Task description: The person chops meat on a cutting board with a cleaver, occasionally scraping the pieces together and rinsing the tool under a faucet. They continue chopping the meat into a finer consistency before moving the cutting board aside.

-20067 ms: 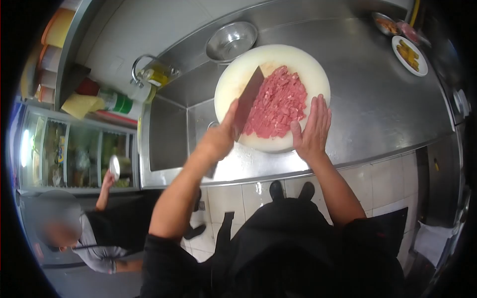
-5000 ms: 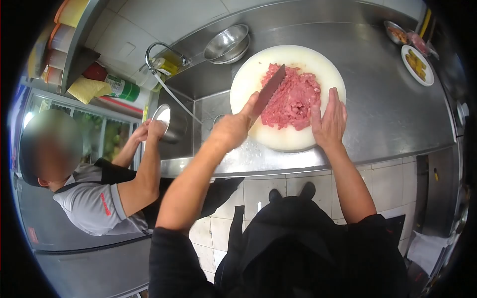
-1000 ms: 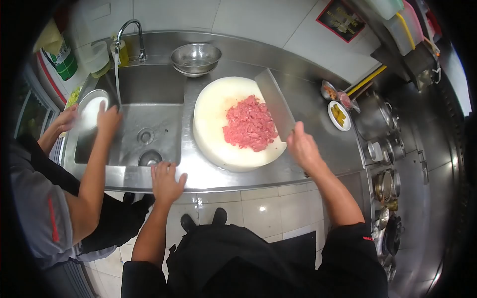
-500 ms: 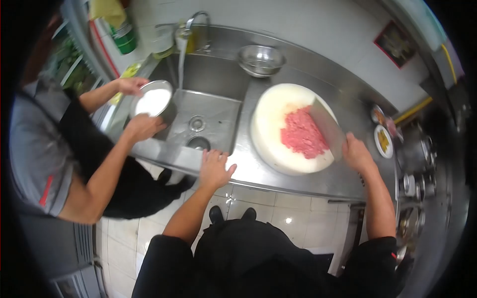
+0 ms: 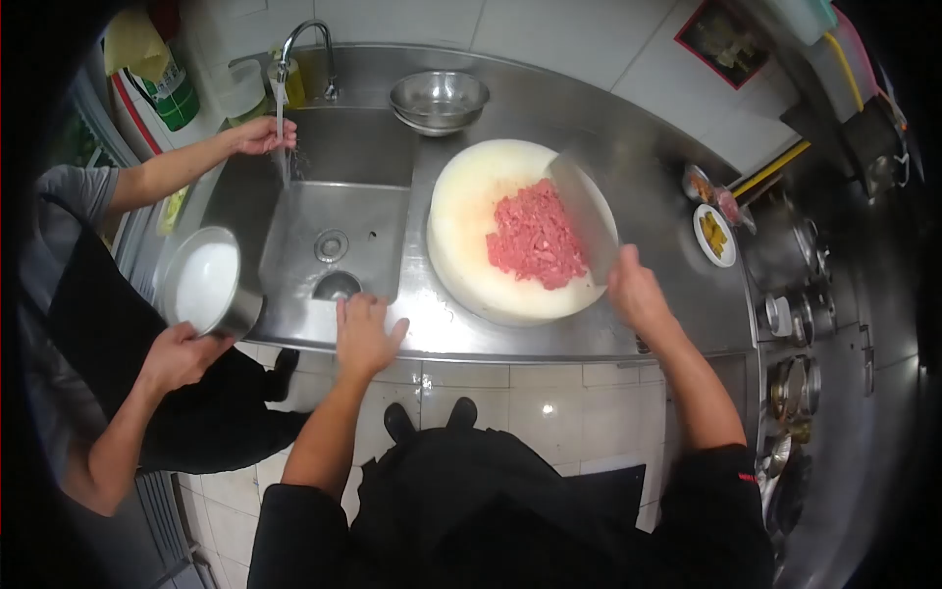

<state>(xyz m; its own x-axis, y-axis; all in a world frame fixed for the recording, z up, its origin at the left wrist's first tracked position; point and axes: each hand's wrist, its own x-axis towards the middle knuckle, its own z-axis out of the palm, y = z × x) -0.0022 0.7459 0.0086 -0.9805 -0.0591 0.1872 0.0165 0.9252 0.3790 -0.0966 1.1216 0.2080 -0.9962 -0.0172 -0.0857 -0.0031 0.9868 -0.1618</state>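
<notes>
On the steel counter stands a thick round white chopping block [image 5: 459,221]. A flattened heap of pink minced meat [image 5: 537,236] lies on it. My right hand [image 5: 638,292] is closed round the handle of a broad cleaver [image 5: 583,211]. Its blade stands along the right side of the meat; the handle itself is mostly hidden in my fist. My left hand [image 5: 368,332] rests with fingers spread on the front rim of the sink [image 5: 383,206], to the left of the block, holding nothing.
At my left a co-worker holds a metal pot [image 5: 228,304] of white contents, the other hand [image 5: 263,135] under the running faucet [image 5: 306,29]. Steel bowls [image 5: 440,101] stand behind the block. A white plate of yellow food [image 5: 714,236] sits right, near stacked pots [image 5: 785,245].
My view has shifted, so the counter appears further left. The co-worker has drawn the pot back from the sink and put one hand under the water. My hands keep their places.
</notes>
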